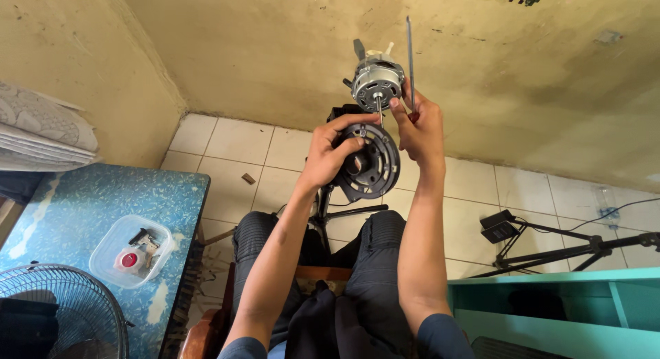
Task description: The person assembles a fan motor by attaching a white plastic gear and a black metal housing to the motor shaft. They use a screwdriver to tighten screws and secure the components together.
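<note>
A silver fan motor (pixel 376 84) with a bare shaft stands on top of a black stand in front of me. My left hand (pixel 330 151) grips a round black plastic motor cover (pixel 371 163) just below the motor, near the shaft's tip. My right hand (pixel 421 128) is closed on a red-handled screwdriver (pixel 410 56), its thin shaft pointing straight up. The right hand's fingertips sit next to the motor shaft. My knees in dark trousers flank the stand.
A blue table (pixel 103 208) at left carries a clear plastic tub (pixel 130 250) of small parts and a wire fan guard (pixel 62 311). A black tripod (pixel 550 249) lies on the tiled floor at right. A teal shelf (pixel 550 304) fills the lower right.
</note>
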